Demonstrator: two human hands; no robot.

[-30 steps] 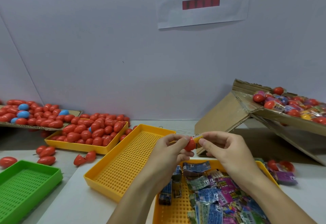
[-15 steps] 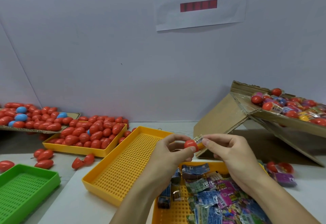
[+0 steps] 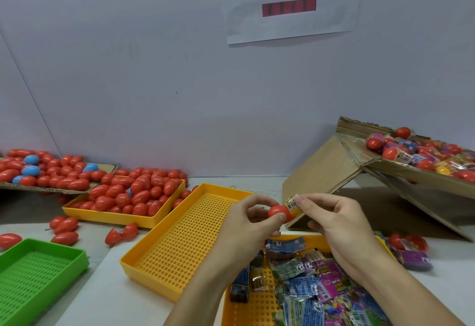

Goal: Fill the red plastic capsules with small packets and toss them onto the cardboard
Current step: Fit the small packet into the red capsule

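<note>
Left hand (image 3: 246,225) pinches a red capsule (image 3: 279,212) between thumb and fingertips, while the right hand (image 3: 334,223) pinches a packet (image 3: 290,203) whose end sticks out of the capsule's top, both held above the gap between two yellow trays. Just behind them rises the near edge of the sloped cardboard (image 3: 321,171), its upper part heaped with capsules. An empty yellow tray (image 3: 185,238) lies left of the hands, a tray of packets (image 3: 259,310) beneath them, with bare desk (image 3: 102,295) between the trays and the green tray (image 3: 38,274).

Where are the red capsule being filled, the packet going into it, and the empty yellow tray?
red capsule (image 3: 279,211), head view, on its rounded red shell.
packet (image 3: 290,203), head view, on its barcode end.
empty yellow tray (image 3: 185,238), head view, on its perforated floor.
</note>
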